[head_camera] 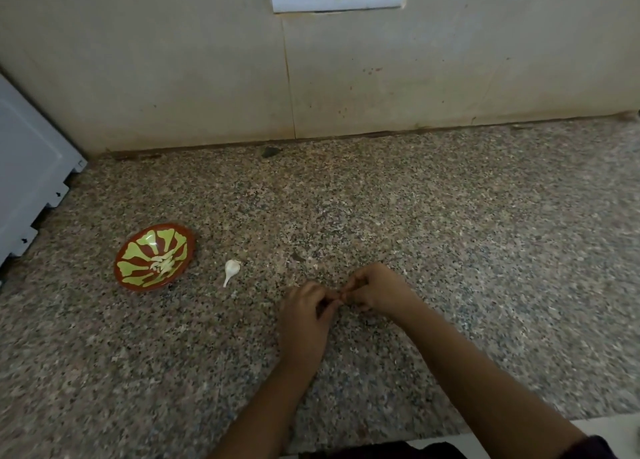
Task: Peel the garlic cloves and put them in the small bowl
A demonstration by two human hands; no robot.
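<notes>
At the far left a white appliance [31,168] borders the speckled surface [450,216]. Right of it sits the small bowl [135,268], with peeled cloves [162,264] inside. Just beside it, not touching, lies a white-skinned garlic clove [231,269]. Nearer and further right, the left hand [304,306] and right hand [377,290] meet. Each grip is narrow, fingertips pinching a small clove [341,296] that is mostly hidden between them.

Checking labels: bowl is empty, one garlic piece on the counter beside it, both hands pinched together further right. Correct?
No: the head view shows the bowl holds pale peeled cloves. The rest stands: garlic piece on the counter beside it, left hand and right hand pinched together further right.
</notes>
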